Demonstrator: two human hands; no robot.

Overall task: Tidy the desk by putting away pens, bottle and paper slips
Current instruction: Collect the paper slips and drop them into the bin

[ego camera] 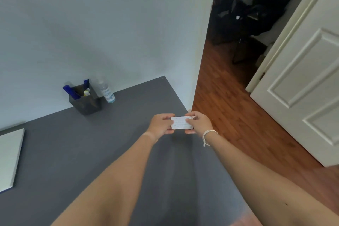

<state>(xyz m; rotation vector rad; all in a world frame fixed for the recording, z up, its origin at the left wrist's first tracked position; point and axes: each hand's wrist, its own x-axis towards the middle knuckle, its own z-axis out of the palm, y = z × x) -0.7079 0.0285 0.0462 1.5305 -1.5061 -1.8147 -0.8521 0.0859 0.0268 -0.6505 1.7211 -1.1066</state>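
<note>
Writing on the paper slips (pixel 181 122) is too small to read, and both hands cover their side edges. The bottle (pixel 107 92) label is blurred. The pens (pixel 73 92) sink into the holder (pixel 86 103). The left edge crops the white pad (pixel 10 156).

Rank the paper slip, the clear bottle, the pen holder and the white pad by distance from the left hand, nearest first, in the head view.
1. Paper slip: held in the left hand.
2. Clear bottle: back by the wall.
3. Pen holder: just left of the bottle.
4. White pad: desk's far left edge.
</note>
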